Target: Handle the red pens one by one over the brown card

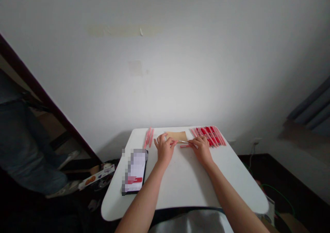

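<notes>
Over the far middle of a small white table (185, 178), my left hand (164, 148) is closed, pinching a pink pen barrel (174, 142). My right hand (202, 150) pinches a thin pale pen refill (184, 142), whose tip points toward the barrel. Whether the two touch is too small to tell. Behind the hands lies a piece of brown paper or card (177, 135). A short pink pen part (184, 146) rests on the table just below the refill.
Several pink and red pens (211, 135) lie in a row at the far right, and a few pink pens (149, 137) at the far left. A phone (136, 171) lies along the left side. Beyond the table, a person's legs (31, 150) stand at left; the wall (180, 71) rises behind.
</notes>
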Action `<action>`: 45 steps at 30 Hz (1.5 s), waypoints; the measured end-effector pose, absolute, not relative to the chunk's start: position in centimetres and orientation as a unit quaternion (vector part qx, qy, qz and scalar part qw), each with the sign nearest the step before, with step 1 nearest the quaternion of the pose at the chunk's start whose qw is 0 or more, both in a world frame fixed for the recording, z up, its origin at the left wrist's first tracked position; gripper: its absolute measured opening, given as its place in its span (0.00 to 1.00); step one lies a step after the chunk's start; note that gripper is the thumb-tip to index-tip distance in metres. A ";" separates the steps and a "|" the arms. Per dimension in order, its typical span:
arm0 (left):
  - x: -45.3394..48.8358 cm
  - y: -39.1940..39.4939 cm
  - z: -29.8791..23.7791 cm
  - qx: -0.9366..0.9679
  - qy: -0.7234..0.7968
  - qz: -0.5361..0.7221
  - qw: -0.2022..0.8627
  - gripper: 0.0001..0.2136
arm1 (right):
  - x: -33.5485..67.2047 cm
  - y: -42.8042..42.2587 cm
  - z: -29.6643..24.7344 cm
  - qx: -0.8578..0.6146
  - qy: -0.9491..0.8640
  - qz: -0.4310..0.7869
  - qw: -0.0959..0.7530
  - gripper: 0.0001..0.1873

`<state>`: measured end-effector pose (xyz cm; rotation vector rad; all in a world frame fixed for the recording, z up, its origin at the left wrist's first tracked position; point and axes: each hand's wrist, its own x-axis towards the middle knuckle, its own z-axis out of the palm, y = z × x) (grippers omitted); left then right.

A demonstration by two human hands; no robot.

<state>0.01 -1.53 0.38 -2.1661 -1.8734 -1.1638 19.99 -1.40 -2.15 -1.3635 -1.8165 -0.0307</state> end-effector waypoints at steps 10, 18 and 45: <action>0.0 -1.8 0.8 -0.715 -0.595 -0.364 0.038 0.04 | 19.7 -1.6 -1.8 -0.550 -0.727 -0.019 0.411 0.12; -0.1 -2.0 1.2 -0.735 -0.576 -0.357 0.039 0.04 | 19.6 -1.7 -1.8 -0.555 -0.730 -0.021 0.398 0.10; 0.5 -1.6 0.5 -0.760 -0.540 -0.360 -0.024 0.05 | 19.1 -1.8 -1.6 -0.521 -0.761 -0.002 0.387 0.09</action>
